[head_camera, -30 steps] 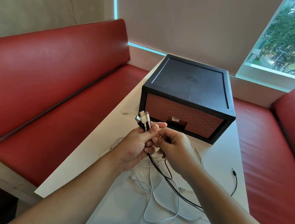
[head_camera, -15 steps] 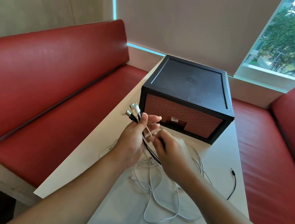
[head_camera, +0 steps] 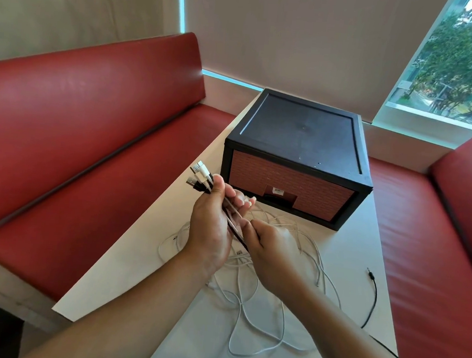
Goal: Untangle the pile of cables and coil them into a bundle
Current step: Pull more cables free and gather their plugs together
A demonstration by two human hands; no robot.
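Observation:
My left hand (head_camera: 210,224) grips a bunch of black and white cables near their ends, and the plugs (head_camera: 199,177) stick out past my thumb toward the upper left. My right hand (head_camera: 270,248) pinches the same cables just below, close against my left palm. The rest of the white cables (head_camera: 250,307) lie in loose tangled loops on the white table (head_camera: 126,269) under both hands. A black cable with a jack plug (head_camera: 372,285) trails along the table's right side.
A black box with a brick-patterned drawer front (head_camera: 296,155) stands on the table just beyond my hands. Red padded benches (head_camera: 86,127) run along the left and right (head_camera: 451,224). A window is at the far right.
My left hand has tilted the plug ends further to the upper left. My right hand has slid down the cables, away from the plugs, and the strands run straighter between the hands.

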